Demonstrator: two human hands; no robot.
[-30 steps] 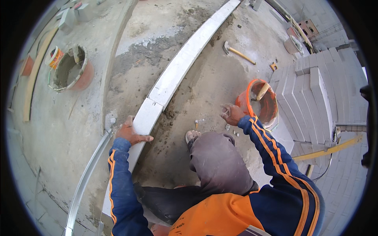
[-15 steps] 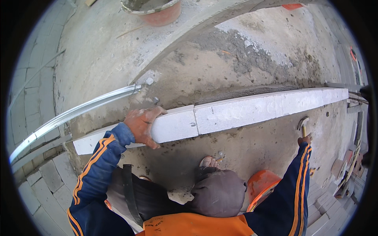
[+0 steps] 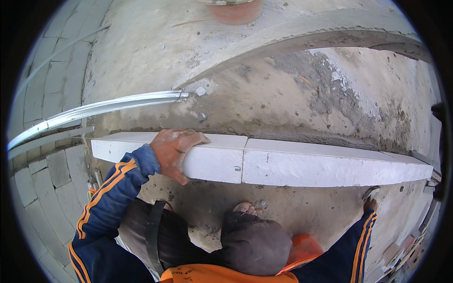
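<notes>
A row of white building blocks (image 3: 302,166) runs across the floor, with a narrow joint between the left block and the longer run beside it. My left hand (image 3: 174,153) grips the left white block (image 3: 214,162), fingers over its top and thumb against the near face. Far to the right, my right hand (image 3: 371,204) is closed around the handle of a hammer (image 3: 372,192), apart from the row and just on its near side. Most of the handle is hidden by the hand. Grey mortar (image 3: 325,137) lies along the far side of the blocks.
Metal channels (image 3: 104,105) extend leftward beyond the row. A concrete curb (image 3: 283,40) arches across the far side, and a mortar tub (image 3: 236,12) stands behind it. Near my knee is an orange bucket (image 3: 304,247). Grey blocks (image 3: 59,170) are stacked at left.
My view has turned, so the row's right end appears lower. My right hand and the hammer appear lower too, with the hammer tilted differently. The left hand keeps its grip.
</notes>
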